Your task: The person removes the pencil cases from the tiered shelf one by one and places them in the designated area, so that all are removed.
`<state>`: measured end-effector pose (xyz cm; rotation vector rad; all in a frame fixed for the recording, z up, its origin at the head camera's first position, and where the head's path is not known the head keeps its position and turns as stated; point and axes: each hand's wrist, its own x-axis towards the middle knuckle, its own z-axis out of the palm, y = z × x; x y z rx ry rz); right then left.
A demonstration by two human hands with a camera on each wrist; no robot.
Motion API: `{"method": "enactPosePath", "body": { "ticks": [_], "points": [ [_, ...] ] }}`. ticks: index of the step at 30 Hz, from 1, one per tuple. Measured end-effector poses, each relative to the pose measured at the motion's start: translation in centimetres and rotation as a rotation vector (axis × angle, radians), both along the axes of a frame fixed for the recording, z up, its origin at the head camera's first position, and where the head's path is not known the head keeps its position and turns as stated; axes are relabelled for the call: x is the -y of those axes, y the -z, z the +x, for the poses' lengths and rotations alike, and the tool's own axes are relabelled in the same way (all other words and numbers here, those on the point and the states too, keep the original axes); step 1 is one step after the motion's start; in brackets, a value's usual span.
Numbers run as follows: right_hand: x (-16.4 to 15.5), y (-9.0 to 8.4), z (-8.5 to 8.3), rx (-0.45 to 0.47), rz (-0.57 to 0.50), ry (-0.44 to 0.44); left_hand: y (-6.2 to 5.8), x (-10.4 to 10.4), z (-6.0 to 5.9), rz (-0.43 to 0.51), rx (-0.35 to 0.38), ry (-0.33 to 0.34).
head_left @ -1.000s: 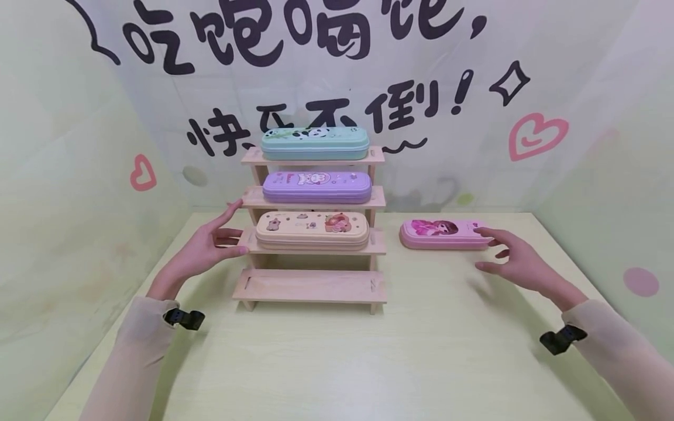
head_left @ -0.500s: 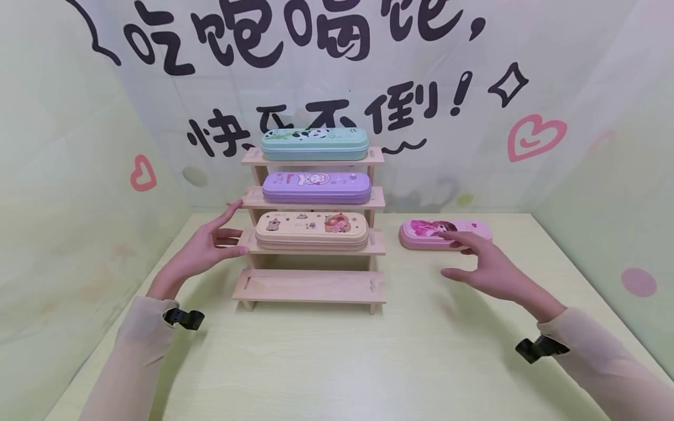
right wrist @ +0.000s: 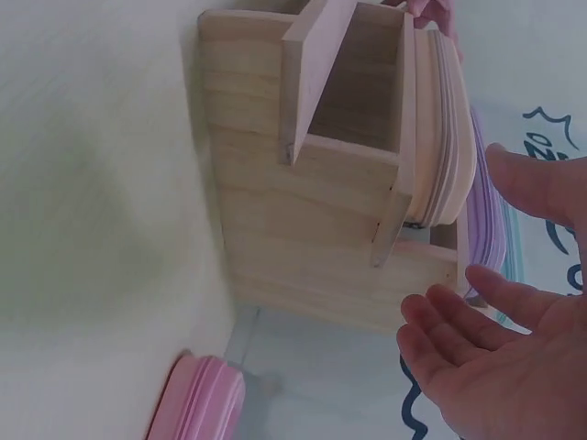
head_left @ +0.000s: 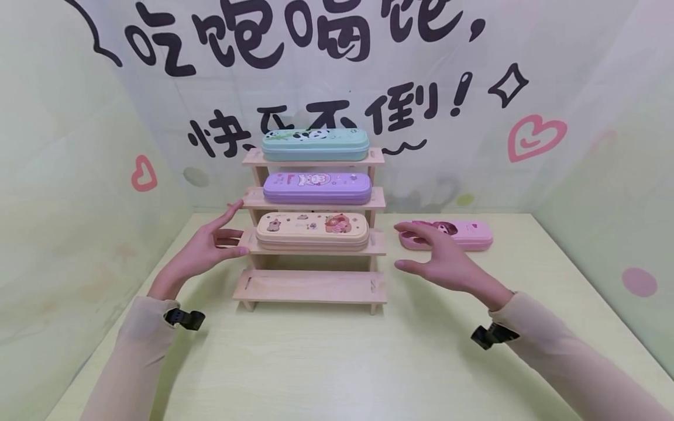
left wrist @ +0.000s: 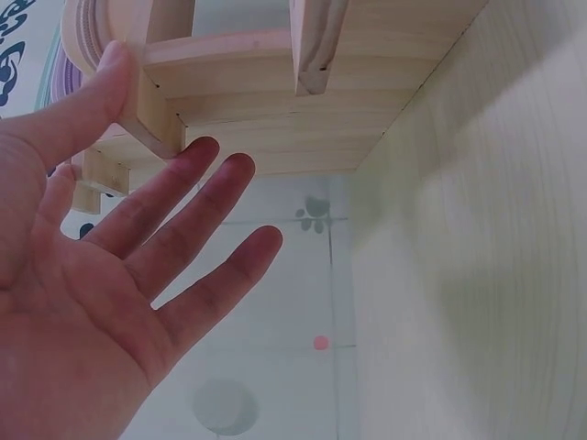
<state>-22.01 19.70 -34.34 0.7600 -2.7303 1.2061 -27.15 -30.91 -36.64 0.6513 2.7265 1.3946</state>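
Note:
My left hand [head_left: 202,245] is at the left side of a four-step wooden display rack [head_left: 309,286], fingers spread and fairly straight. Its thumb rests on one shelf end [left wrist: 151,110] in the left wrist view, and its index fingertip is at the shelf above. My right hand [head_left: 447,260] hovers right of the rack, thumb and fingers apart with nothing between them. In the head view it overlaps the left end of a pink pencil case [head_left: 474,234] on the table. On the rack's upper steps sit a cream case [head_left: 312,230], a purple case [head_left: 317,188] and a mint panda case [head_left: 315,144].
The pale wooden table [head_left: 316,362] carries the rack and the pink case. A printed cloth backdrop [head_left: 453,158] with black lettering stands close behind. Light green side walls [head_left: 605,234] bound the space left and right.
My right hand has moved left, from the right end of the pink case past its left end toward the rack. My left hand and all the cases stay where they were.

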Motion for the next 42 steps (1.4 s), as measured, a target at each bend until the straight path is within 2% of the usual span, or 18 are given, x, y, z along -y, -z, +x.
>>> {"method": "enactPosePath", "body": {
  "ticks": [7,15,20,25,36,42],
  "points": [
    [3.2,-0.9,-1.4,0.058,-0.039,-0.028,0.1,0.1,0.0,-0.008,-0.012,0.001],
    [5.5,-1.6,-2.9,0.016,0.025,-0.067,0.1,0.0,0.0,-0.026,-0.006,-0.007],
    [6.2,-1.7,-3.1,0.042,0.060,-0.036,0.1,-0.1,-0.1,-0.025,-0.004,-0.009],
    [6.6,-1.5,-3.3,0.050,0.018,-0.029,0.1,0.0,-0.1,-0.022,-0.003,-0.005],
    [8.1,-1.4,-3.7,-0.010,0.035,-0.035,-0.1,0.1,-0.1,-0.023,-0.004,-0.003],
    [8.9,-1.3,-3.9,0.036,0.029,-0.002,-0.1,0.1,0.0,-0.020,0.001,-0.009]
  ]
}}
